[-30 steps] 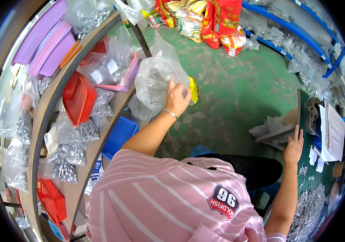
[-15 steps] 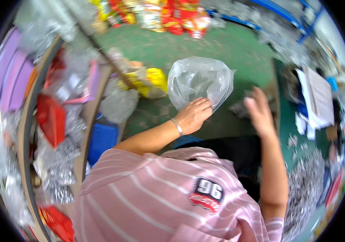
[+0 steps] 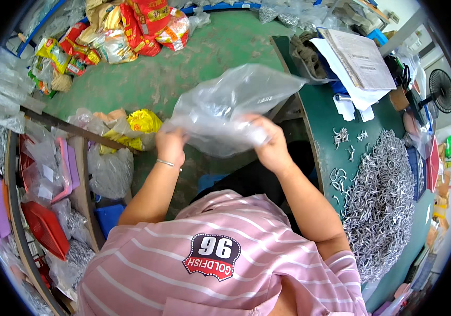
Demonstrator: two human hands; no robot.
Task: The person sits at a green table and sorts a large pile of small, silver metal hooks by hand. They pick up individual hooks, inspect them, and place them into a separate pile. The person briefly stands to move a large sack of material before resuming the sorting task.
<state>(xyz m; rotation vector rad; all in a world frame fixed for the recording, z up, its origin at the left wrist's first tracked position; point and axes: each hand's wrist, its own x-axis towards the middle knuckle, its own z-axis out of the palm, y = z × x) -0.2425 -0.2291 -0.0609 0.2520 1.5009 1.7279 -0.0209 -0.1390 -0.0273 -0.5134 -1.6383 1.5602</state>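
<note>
A large clear plastic bag (image 3: 238, 95) is stretched between my two hands, above the floor in front of my lap. My left hand (image 3: 171, 147), with a bracelet at its wrist, is closed on the bag's near left edge. On the near right edge, my right hand (image 3: 272, 143) pinches a bunched part of the plastic. The bag's far right side flares out toward the table and is slightly blurred. Whether anything is inside it, I cannot tell.
To the right, a green table (image 3: 323, 124) bears a big heap of small silvery metal hooks (image 3: 381, 210), papers (image 3: 360, 58) and a black fan (image 3: 441, 90). At left stand a shelf with red trays (image 3: 46, 229) and a yellow bag (image 3: 143, 122). Colourful sacks (image 3: 146, 26) lie far left.
My right hand has come in from the right and taken hold of the bag. The bag has been pulled wide and tilted to the right. My view has turned rightward.
</note>
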